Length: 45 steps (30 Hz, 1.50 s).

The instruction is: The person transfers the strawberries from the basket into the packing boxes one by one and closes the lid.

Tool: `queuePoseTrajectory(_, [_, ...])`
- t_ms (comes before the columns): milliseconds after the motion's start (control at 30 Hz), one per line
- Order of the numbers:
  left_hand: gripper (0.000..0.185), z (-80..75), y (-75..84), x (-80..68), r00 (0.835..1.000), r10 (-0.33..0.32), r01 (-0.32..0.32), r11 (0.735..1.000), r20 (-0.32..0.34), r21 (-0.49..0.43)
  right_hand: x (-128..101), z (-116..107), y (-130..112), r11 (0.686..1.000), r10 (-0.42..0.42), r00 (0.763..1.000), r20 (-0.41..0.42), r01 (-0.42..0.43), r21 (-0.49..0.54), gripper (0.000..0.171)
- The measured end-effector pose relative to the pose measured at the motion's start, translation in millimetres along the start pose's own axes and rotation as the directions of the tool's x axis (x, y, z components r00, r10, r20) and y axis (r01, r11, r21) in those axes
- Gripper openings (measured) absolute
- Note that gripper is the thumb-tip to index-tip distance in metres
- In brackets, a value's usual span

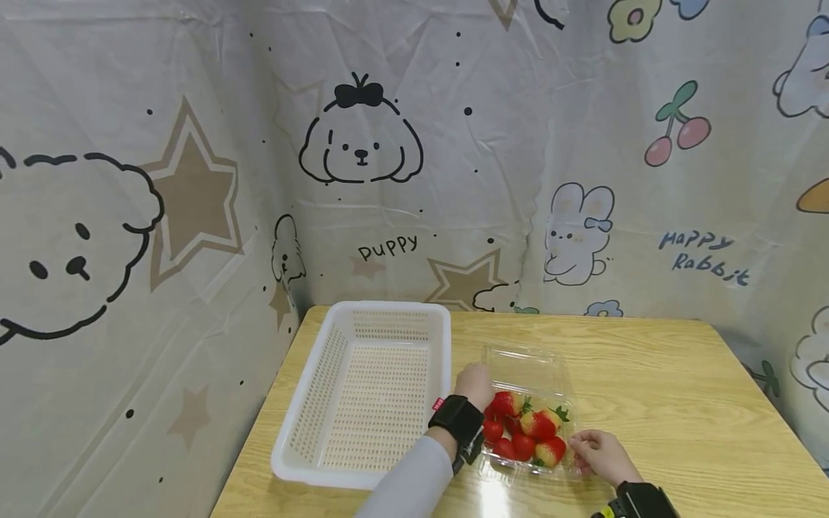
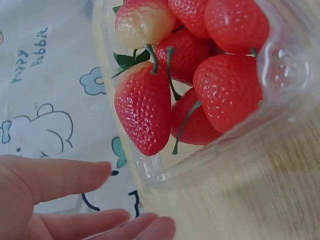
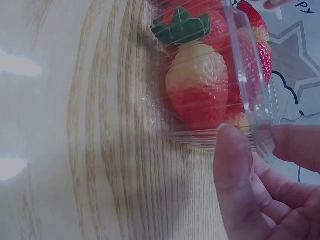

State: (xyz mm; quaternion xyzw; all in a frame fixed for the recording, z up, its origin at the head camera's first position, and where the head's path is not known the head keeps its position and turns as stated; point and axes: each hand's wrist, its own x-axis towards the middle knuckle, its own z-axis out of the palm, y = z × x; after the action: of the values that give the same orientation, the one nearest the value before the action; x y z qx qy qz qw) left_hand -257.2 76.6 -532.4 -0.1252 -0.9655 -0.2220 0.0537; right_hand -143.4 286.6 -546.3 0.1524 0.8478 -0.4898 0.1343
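Note:
Several red strawberries, some pale near green leafy tops, fill a clear plastic clamshell box on the table. Its transparent lid is folded back toward the wall. At the box's right side my right hand pinches the rim between thumb and fingers. My left hand is by the back left of the box, between it and the basket. In the left wrist view its fingers are extended and apart, with nothing between them, beside a box corner.
A white perforated plastic basket stands on the wooden table, left of the box, its inside bare. Behind and to the left hangs a pale curtain printed with cartoon animals and stars. My left forearm crosses the basket's front right corner.

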Motion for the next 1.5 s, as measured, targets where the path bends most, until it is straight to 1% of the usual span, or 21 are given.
queuePoseTrajectory(100, [0.003, 46.6, -26.3, 20.2, 0.999, 0.012, -0.012, 1.000, 0.052, 0.000, 0, 0, 0, 1.000, 0.003, 1.000, 0.001, -0.003, 0.001, 0.029])
queuePoseTrajectory(200, [0.002, 102.8, -53.2, 36.5, 0.999, 0.043, -0.043, 0.998, 0.012, 0.048, -1, 1, -1, 1.000, 0.005, 1.000, 0.001, -0.005, 0.004, 0.027])
queuePoseTrajectory(233, [0.002, 115.1, -58.3, 40.5, 0.999, 0.016, -0.017, 0.999, 0.032, 0.049, -1, 1, -1, 1.000, 0.005, 1.000, 0.001, -0.005, 0.004, 0.027])
queuePoseTrajectory(333, [0.008, 169.9, -83.2, 56.6, 1.000, -0.007, 0.007, 0.997, -0.001, 0.073, -1, 1, -2, 1.000, 0.004, 1.000, 0.004, -0.004, 0.003, 0.027])
queuePoseTrajectory(433, [0.016, 226.1, -110.0, 79.3, 0.998, -0.059, 0.056, 0.996, 0.037, 0.070, -1, 1, -3, 1.000, 0.004, 1.000, 0.008, -0.004, -0.006, 0.027])
queuePoseTrajectory(500, [0.018, 260.5, -127.1, 92.0, 0.998, -0.055, 0.053, 0.996, 0.033, 0.077, 0, 1, -3, 1.000, 0.005, 1.000, 0.010, -0.005, -0.008, 0.027])
queuePoseTrajectory(567, [0.015, 282.7, -138.3, 99.9, 0.998, -0.057, 0.054, 0.995, 0.038, 0.082, 1, 0, -3, 1.000, 0.001, 1.000, 0.012, -0.001, -0.018, 0.027])
queuePoseTrajectory(633, [0.012, 290.1, -142.2, 102.0, 0.998, -0.055, 0.052, 0.995, 0.037, 0.086, 2, 0, -2, 1.000, -0.009, 1.000, 0.015, 0.009, -0.015, 0.027])
queuePoseTrajectory(733, [0.006, 269.6, -131.9, 94.9, 0.995, -0.075, 0.069, 0.994, 0.060, 0.089, 4, -6, -1, 0.998, -0.051, 0.996, 0.070, 0.053, -0.023, 0.028])
queuePoseTrajectory(833, [0.004, 225.5, -109.9, 77.4, 0.995, -0.080, 0.076, 0.994, 0.052, 0.078, 8, -17, -5, 0.996, -0.080, 0.988, 0.135, 0.085, -0.036, 0.033])
queuePoseTrajectory(900, [0.003, 187.8, -92.7, 62.2, 0.997, -0.068, 0.066, 0.996, 0.044, 0.052, 12, -29, -11, 0.993, -0.089, 0.984, 0.154, 0.099, -0.063, 0.039])
queuePoseTrajectory(967, [0.005, 138.4, -70.1, 43.9, 0.994, -0.080, 0.079, 0.997, 0.081, 0.015, 18, -40, -19, 0.991, -0.084, 0.988, 0.132, 0.097, -0.094, 0.045])
queuePoseTrajectory(1000, [0.006, 119.8, -62.7, 35.2, 0.997, -0.056, 0.056, 0.998, 0.052, -0.008, 22, -46, -24, 0.988, -0.094, 0.988, 0.121, 0.108, -0.113, 0.048])
queuePoseTrajectory(1067, [0.007, 64.6, -37.8, 14.1, 0.994, -0.070, 0.073, 0.997, 0.086, -0.039, 29, -57, -34, 0.980, -0.122, 0.987, 0.102, 0.136, -0.147, 0.051])
queuePoseTrajectory(1100, [0.007, 44.1, -27.6, 4.6, 0.994, -0.075, 0.078, 0.996, 0.080, -0.039, 32, -62, -39, 0.975, -0.138, 0.986, 0.095, 0.153, -0.164, 0.054])
queuePoseTrajectory(1133, [0.008, 22.3, -17.7, -2.4, 0.988, -0.099, 0.106, 0.993, 0.120, -0.050, 36, -66, -44, 0.970, -0.151, 0.984, 0.096, 0.167, -0.178, 0.054])
queuePoseTrajectory(1200, [0.007, 15.6, -15.6, -6.9, 0.993, -0.083, 0.087, 0.995, 0.085, -0.055, 46, -72, -52, 0.965, -0.165, 0.982, 0.093, 0.180, -0.189, 0.056])
queuePoseTrajectory(1233, [0.005, 3.3, -8.9, -9.9, 0.985, -0.117, 0.124, 0.991, 0.127, -0.051, 49, -74, -56, 0.966, -0.164, 0.982, 0.091, 0.179, -0.188, 0.057])
queuePoseTrajectory(1367, [0.004, -0.6, -5.5, -14.6, 0.989, -0.114, 0.120, 0.991, 0.099, -0.053, 62, -75, -62, 0.976, -0.143, 0.986, 0.083, 0.155, -0.153, 0.058])
queuePoseTrajectory(1400, [0.003, -16.2, 3.6, -20.9, 0.983, -0.139, 0.145, 0.988, 0.122, -0.046, 64, -73, -61, 0.978, -0.134, 0.988, 0.078, 0.144, -0.148, 0.057])
queuePoseTrajectory(1500, [0.004, -19.4, 7.7, -26.5, 0.982, -0.149, 0.154, 0.988, 0.113, -0.031, 74, -67, -53, 0.981, -0.094, 0.994, 0.062, 0.103, -0.163, 0.056])
